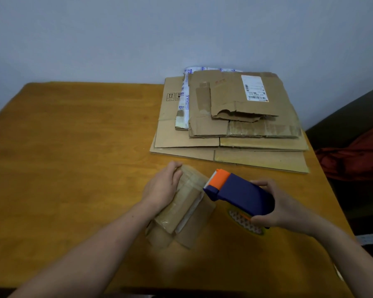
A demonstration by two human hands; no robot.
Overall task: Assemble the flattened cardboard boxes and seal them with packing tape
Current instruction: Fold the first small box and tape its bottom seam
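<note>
A small cardboard box (188,209), taped over in places, stands on the wooden table (73,147) near its front. My left hand (163,188) lies on the box's left side, its fingers curled over the far top edge. My right hand (282,204) grips a blue tape dispenser (241,191) with an orange cutter head; the head points at the box's right top edge. Part of the tape roll (243,221) shows under the dispenser. A stack of flattened cardboard boxes (235,125) lies at the back right of the table.
A pale wall rises behind the table. A dark seat with a red cloth (353,158) stands just off the table's right edge. The flattened stack reaches almost to that edge. Bare wood covers the table's left half.
</note>
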